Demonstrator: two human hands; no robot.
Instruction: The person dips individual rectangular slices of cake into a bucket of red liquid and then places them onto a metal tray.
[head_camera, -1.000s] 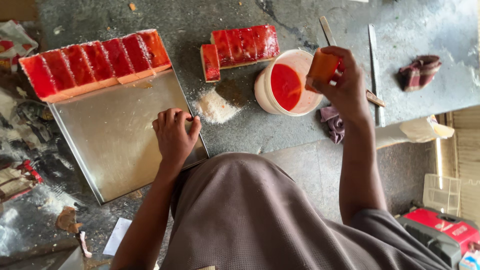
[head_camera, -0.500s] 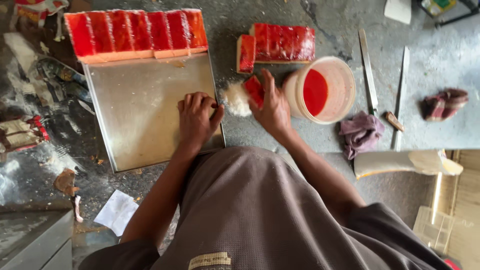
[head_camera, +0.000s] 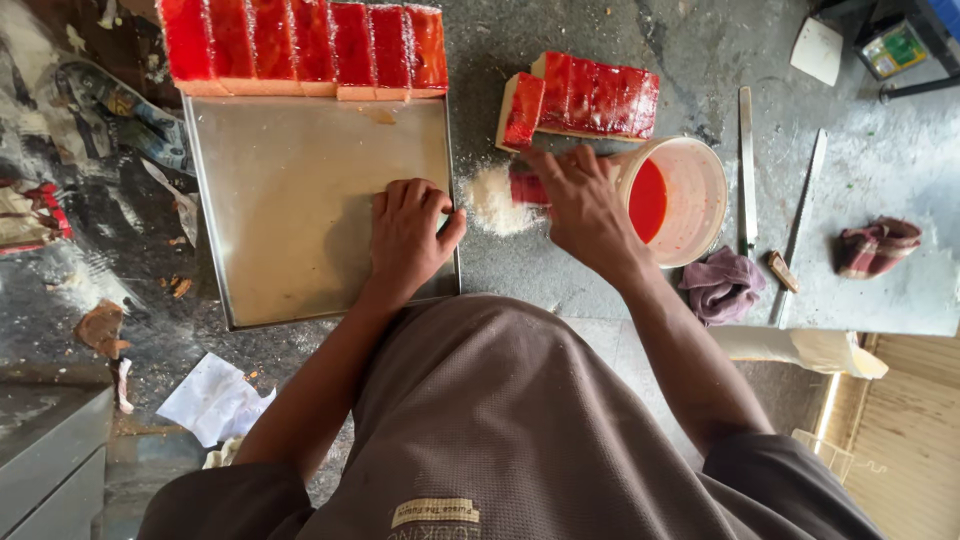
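Grey stone worktop (head_camera: 880, 170), scuffed and dusted with crumbs, fills the view from above. Flat on a bare metal tray (head_camera: 290, 200) the left hand (head_camera: 408, 235) is pressed, fingers together, palm down near the tray's right edge, nothing gripped. Along the tray's far edge a row of red-topped cake slices (head_camera: 305, 45) is lined up, pale sponge showing beneath the glaze.

Just beside the tray, the right hand (head_camera: 580, 205) is closed over a single red cake piece (head_camera: 528, 188), which is held low at a small heap of white crumbs (head_camera: 492, 198); whether the piece is touching the heap cannot be told. Only the left end of the piece is seen, the rest being covered by the fingers.

Right of that hand, a white plastic tub (head_camera: 690, 195) of red liquid is stood upright. Behind it a second block of red-glazed slices (head_camera: 590, 95) is laid on the worktop, one slice tilted away at its left end. Further right, two long knives (head_camera: 747, 165) are lined up side by side, with a purple cloth (head_camera: 722, 285) bunched near the tub and a darker red rag (head_camera: 878, 245) well apart near the edge. A crumpled white paper (head_camera: 215, 400) is seen on the floor, lower left.
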